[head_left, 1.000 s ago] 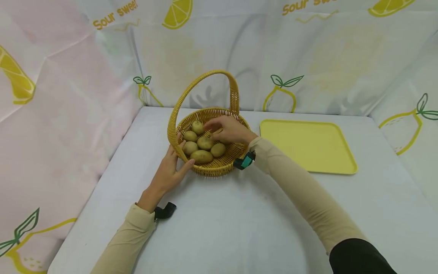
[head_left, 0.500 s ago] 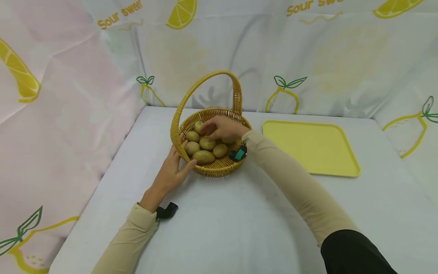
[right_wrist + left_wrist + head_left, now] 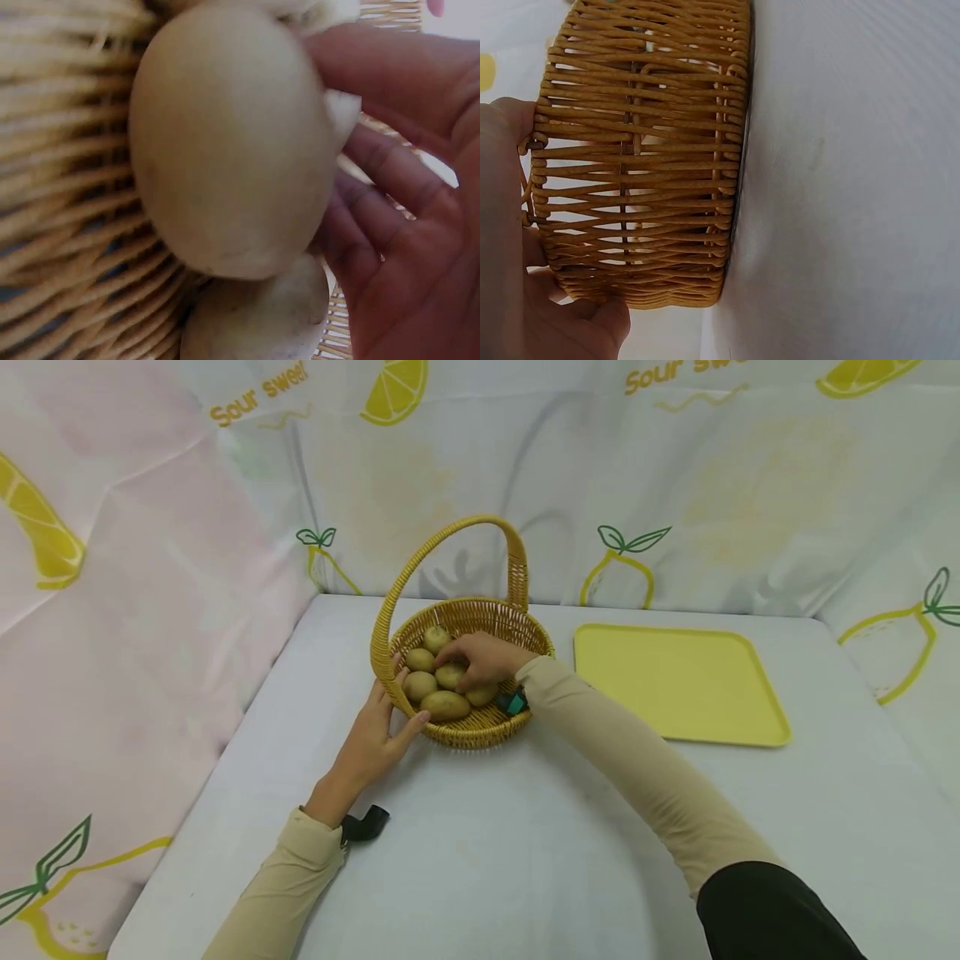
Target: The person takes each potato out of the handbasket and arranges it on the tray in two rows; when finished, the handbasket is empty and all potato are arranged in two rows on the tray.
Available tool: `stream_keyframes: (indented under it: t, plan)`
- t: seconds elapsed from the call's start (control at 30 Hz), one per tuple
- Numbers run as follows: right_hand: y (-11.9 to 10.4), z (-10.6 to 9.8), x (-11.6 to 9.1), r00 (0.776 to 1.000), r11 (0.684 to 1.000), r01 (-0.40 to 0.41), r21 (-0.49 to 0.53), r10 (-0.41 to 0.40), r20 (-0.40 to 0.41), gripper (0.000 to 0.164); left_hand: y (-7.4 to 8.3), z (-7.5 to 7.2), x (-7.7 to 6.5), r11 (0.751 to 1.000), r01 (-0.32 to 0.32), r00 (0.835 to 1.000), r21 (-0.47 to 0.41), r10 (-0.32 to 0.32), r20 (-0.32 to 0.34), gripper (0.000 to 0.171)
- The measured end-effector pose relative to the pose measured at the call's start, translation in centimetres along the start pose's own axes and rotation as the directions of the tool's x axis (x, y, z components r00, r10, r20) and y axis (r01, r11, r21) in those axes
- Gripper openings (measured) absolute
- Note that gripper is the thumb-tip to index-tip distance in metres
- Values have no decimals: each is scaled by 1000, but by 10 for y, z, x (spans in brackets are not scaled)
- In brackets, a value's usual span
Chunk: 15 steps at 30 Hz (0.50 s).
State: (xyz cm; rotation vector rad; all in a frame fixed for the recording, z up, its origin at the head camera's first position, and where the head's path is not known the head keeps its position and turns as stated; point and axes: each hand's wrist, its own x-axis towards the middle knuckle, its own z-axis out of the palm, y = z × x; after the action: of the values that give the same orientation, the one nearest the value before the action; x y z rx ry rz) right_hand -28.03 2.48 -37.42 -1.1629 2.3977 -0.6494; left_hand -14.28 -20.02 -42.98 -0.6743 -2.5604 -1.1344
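A round wicker basket (image 3: 468, 737) with a tall arched handle (image 3: 438, 539) stands on the table, holding several potatoes (image 3: 445, 705). My left hand (image 3: 367, 735) grips its left side, thumb at the front rim and fingers by the handle's foot. In the left wrist view, fingers (image 3: 604, 319) bend against the woven wall (image 3: 645, 172). Inside the basket, my right hand (image 3: 483, 658) reaches over the potatoes, thumb and fingers bent around a middle potato (image 3: 450, 675). The right wrist view has a large potato (image 3: 232, 142) close up, partly covering the thumb; the fingertips are hidden.
A yellow rectangular tray (image 3: 678, 685) lies on the white table (image 3: 525, 843) right of the basket. Lemon-printed cloth (image 3: 540, 460) hangs behind the table and along its sides. The basket handle arches above and left of my right hand.
My right hand has moved down and slightly towards me among the potatoes, its fingers coming around the middle one. The left hand keeps its hold on the basket, and the view has shifted slightly.
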Motion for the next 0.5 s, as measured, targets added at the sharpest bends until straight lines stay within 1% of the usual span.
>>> stream_keyframes:
  t: [0.13, 0.23, 0.33, 0.43, 0.5]
  plan:
    - [0, 2, 1, 999, 999, 27, -25, -29, -43, 49, 0, 0, 0, 1000, 3, 1000, 0, -3, -1, 78]
    - [2, 1, 0, 995, 999, 45, -28, -47, -91, 48, -1, 1, 0, 1000, -3, 1000, -7, 3, -7, 78]
    - [1, -3, -2, 989, 999, 42, 9, -40, -142, 52, -2, 2, 0, 1000, -14, 1000, -12, 14, -16, 77]
    - [-1, -8, -6, 982, 997, 31, 73, -17, -186, 55, -3, 2, 0, 1000, -20, 1000, -9, 19, -19, 77]
    - [-3, -13, -9, 978, 994, 19, 106, 4, -210, 54, -4, 1, 0, 1000, -20, 1000, -5, 20, -20, 76]
